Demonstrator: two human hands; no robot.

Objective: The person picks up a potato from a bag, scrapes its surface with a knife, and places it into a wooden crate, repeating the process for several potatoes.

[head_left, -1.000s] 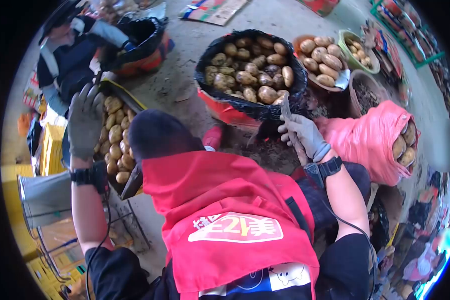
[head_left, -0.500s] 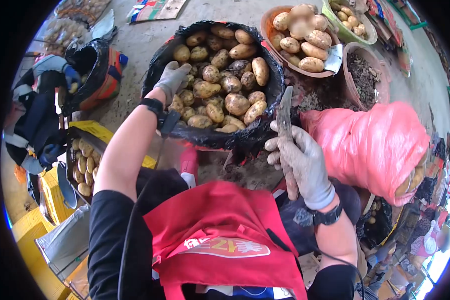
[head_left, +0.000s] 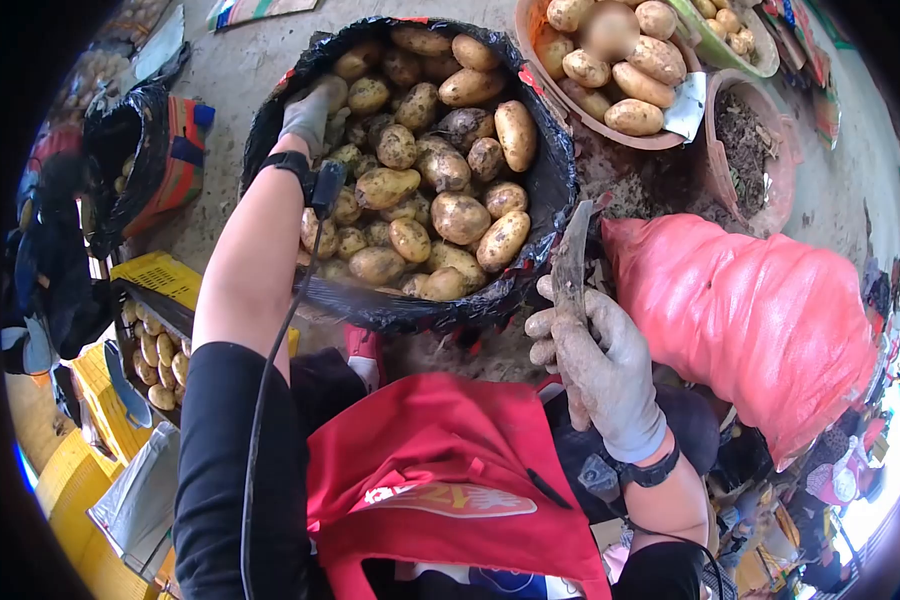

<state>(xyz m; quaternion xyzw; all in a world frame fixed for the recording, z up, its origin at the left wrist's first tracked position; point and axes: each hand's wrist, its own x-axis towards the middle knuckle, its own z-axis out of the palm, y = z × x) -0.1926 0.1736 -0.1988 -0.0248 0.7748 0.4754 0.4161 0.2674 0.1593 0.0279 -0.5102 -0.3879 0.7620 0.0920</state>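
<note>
A large basket lined with black plastic point(head_left: 548, 245) stands in front of me, filled with soil-stained potatoes point(head_left: 388, 188). Inside its left wall, my left hand point(head_left: 313, 112) in a pale glove reaches down among the potatoes. Its fingers are blurred and partly hidden, so I cannot tell whether they grip one. Beside the basket's lower right rim, my right hand point(head_left: 610, 355), gloved too, is closed round the handle of a knife point(head_left: 571, 262). The knife's dirty, curved blade points up and away from me.
Beyond the basket are an orange tub point(head_left: 530, 40) of cleaner potatoes, a green basin point(head_left: 760, 60) and a pink bucket point(head_left: 785, 165) of soil and scraps. A pink sack point(head_left: 740, 315) lies at right. At left, a person point(head_left: 55, 250) is near another lined basket point(head_left: 175, 165).
My left hand has moved up and left, deeper along the basket's far-left wall. My right hand keeps its hold on the knife. The view has shifted slightly.
</note>
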